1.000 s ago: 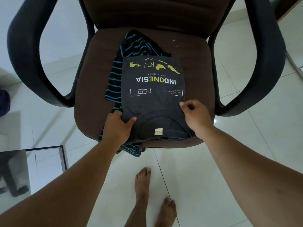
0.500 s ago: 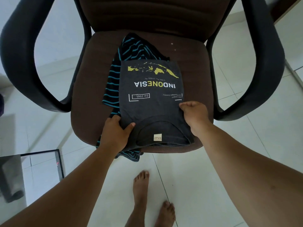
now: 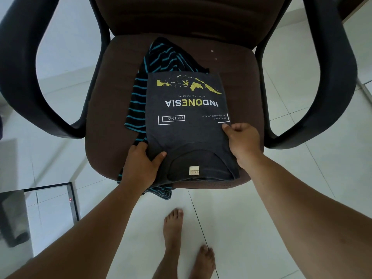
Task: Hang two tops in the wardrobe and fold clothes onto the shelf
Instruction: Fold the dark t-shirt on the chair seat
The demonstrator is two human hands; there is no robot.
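A dark grey T-shirt (image 3: 187, 125) with a yellow map and the word INDONESIA lies folded on the brown seat of a chair (image 3: 106, 109), collar towards me. My left hand (image 3: 141, 166) grips its near left edge by the collar, thumb on top. On the near right edge, my right hand (image 3: 242, 141) pinches the fabric. Under the T-shirt lies a black top with teal stripes (image 3: 141, 97), sticking out at the back, the left and over the seat's front edge.
The chair has black curved armrests, left (image 3: 18, 77) and right (image 3: 334, 77), and a dark backrest (image 3: 181, 15). White floor tiles surround it. A glass-fronted panel (image 3: 40, 210) stands at the lower left. My bare feet (image 3: 187, 244) are below the seat.
The view has shifted slightly. Both hands keep their grip on the T-shirt's near edges, and the shirt lies in the same place on the seat.
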